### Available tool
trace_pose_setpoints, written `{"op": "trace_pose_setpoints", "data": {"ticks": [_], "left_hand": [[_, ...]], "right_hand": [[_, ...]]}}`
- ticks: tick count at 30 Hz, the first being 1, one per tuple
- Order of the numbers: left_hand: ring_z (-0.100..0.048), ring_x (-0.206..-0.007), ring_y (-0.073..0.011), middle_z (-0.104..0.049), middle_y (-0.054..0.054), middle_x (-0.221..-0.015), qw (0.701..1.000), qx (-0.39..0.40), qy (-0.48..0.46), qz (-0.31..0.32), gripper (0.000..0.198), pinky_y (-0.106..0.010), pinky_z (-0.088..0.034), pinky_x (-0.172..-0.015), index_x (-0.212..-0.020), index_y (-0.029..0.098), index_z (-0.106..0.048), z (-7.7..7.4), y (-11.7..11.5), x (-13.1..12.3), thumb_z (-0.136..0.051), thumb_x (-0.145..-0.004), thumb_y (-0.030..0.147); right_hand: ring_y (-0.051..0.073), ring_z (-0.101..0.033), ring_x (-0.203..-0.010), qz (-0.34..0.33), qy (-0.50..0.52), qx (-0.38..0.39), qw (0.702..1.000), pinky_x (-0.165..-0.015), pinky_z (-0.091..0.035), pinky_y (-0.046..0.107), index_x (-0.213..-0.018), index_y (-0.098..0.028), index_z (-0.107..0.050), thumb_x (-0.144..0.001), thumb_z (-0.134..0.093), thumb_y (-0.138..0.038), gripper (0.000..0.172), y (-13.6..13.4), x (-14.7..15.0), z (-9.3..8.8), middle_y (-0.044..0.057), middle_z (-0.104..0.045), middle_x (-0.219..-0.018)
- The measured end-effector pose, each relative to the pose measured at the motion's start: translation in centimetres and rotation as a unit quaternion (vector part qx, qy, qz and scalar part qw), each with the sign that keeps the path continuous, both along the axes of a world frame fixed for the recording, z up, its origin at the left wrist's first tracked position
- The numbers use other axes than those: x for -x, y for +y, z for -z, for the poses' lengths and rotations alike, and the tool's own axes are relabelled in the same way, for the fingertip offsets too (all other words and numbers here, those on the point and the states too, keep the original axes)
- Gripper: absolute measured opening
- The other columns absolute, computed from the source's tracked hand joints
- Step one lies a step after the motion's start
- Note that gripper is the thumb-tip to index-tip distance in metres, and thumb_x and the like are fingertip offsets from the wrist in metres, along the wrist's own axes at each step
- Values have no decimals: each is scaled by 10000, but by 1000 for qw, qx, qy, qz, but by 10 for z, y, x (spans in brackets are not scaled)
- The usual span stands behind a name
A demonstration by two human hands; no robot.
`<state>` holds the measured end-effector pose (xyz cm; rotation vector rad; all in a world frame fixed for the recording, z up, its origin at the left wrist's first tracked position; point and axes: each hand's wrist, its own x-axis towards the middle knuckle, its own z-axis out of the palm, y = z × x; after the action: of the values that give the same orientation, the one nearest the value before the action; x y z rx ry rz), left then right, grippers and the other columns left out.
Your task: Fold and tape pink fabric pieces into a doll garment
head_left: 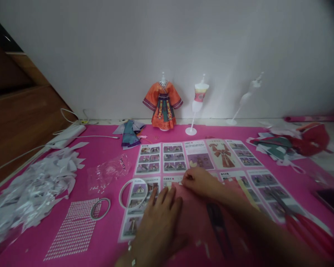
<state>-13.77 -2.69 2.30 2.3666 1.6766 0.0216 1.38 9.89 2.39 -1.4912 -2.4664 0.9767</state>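
And here's the left hand (pixel 161 215), laid flat, fingers spread and loose, at the left side of the pink fabric (pixel 193 218); that fabric lies partly over the printed sheet (pixel 174 157) on the table (pixel 105 241); the right hand (pixel 199 181) is at its far edge, fingers curled, their grip impossible to tell; a dark tool (pixel 218 226) rests on top.

Tabletop (pixel 107 243): bright pink. Cloth (pixel 195 213), lower centre of the frame: pinkish red. Robe (pixel 157 115), upper centre: orange with purple trim and patterned strips on dark green. Scissor handles (pixel 308 228), lower right: red. Bead sheet (pixel 74 230), lower left: pale rows. Wall (pixel 105 55), top: grey.
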Motion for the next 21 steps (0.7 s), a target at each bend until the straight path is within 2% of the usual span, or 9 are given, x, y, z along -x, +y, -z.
{"op": "trace_pose_setpoints", "data": {"ticks": [5,9,13,21], "left_hand": [[-371,-1332,-378,-418,-170,-1460,1000,-5,6,-2,679,-611,-184,-1118,-1302,176,-533,-1,1,0,-677,-732,516],[-359,-1350,-335,-409,-142,-1472,1000,-6,-6,-3,533,-590,-187,-1131,-1284,173,-543,-2,2,-2,-609,-806,398],[-304,-1382,-315,-377,-124,-1491,999,9,-14,32,611,-604,-162,-1134,-1364,159,-453,-3,2,-4,-609,-792,306],[-318,-1372,-334,-387,-143,-1483,999,13,-20,28,615,-621,-157,-1126,-1348,161,-474,0,2,-5,-616,-803,408]], "right_hand": [[135,-576,-641,-3,-5,-11,1000,-557,-341,221,-756,-144,-717,-780,-548,-184,175,3,-3,-3,53,-705,-732],[132,-553,-605,-4,-10,-24,1000,-541,-325,228,-706,-137,-707,-773,-544,-184,183,6,-5,-4,50,-684,-676],[131,-555,-608,-11,-9,-27,1000,-541,-328,223,-701,-139,-708,-767,-548,-190,180,6,-3,-4,50,-687,-680],[129,-566,-605,-24,-18,-24,999,-527,-328,215,-718,-147,-717,-774,-554,-210,183,1,6,3,51,-696,-698]]}}
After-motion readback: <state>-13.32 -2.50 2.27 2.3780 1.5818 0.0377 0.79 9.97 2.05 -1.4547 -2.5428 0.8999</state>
